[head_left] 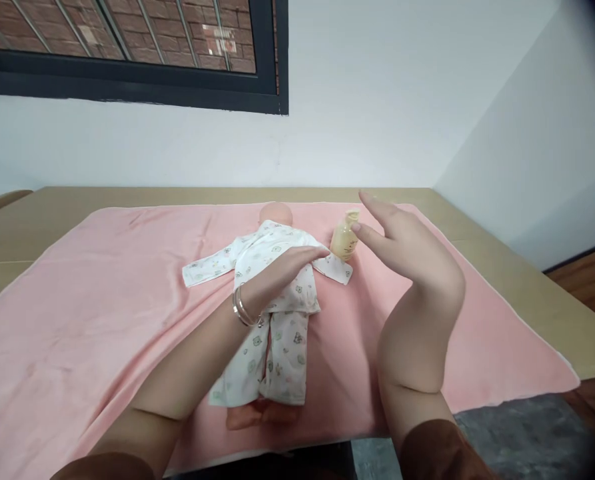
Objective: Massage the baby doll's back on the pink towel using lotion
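A baby doll (275, 215) in white printed clothes (282, 333) lies face up on a pink towel (102, 280), head toward the wall and bare feet toward me. My left hand (284, 267) rests flat on the doll's chest, fingers stretched out, silver bangles at the wrist. My right hand (402, 243) hovers just right of the doll, fingers extended and apart, holding nothing. Its fingertips are next to a small pale yellow bottle (344, 237) that stands by the doll's sleeve; I cannot tell whether they touch it.
The towel covers most of a tan table (507, 267) that stands against a white wall. A dark-framed window (127, 73) is above at left. The table's right edge drops to a grey and wooden floor (527, 433).
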`<action>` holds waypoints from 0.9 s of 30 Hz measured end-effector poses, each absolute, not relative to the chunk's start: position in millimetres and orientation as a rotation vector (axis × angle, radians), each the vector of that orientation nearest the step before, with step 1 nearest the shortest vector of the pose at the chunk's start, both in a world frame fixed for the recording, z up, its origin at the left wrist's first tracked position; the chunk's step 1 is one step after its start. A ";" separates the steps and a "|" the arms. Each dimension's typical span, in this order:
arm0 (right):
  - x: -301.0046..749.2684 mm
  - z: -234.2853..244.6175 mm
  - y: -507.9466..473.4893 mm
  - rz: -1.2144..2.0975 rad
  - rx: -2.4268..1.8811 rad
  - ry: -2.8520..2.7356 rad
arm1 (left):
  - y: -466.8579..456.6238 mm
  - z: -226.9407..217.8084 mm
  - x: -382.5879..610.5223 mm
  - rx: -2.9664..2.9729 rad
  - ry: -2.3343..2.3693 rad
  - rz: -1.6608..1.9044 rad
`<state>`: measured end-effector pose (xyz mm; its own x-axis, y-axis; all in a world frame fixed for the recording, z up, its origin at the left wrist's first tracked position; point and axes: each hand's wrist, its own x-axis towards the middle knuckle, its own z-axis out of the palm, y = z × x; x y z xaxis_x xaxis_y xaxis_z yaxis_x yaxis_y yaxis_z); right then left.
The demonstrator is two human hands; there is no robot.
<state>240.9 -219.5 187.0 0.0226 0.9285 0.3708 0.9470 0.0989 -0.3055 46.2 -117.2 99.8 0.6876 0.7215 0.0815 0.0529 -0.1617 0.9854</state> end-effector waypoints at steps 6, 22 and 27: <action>257.7 164.4 -175.8 0.128 -1.902 -1.915 | -89.4 115.1 107.1 0.747 0.600 0.577; 264.7 137.3 -128.5 0.160 -2.088 -1.914 | -80.0 110.1 123.6 0.670 0.665 0.598; 251.6 140.3 -129.8 0.071 -2.184 -1.946 | -80.6 113.4 105.6 0.518 0.601 0.611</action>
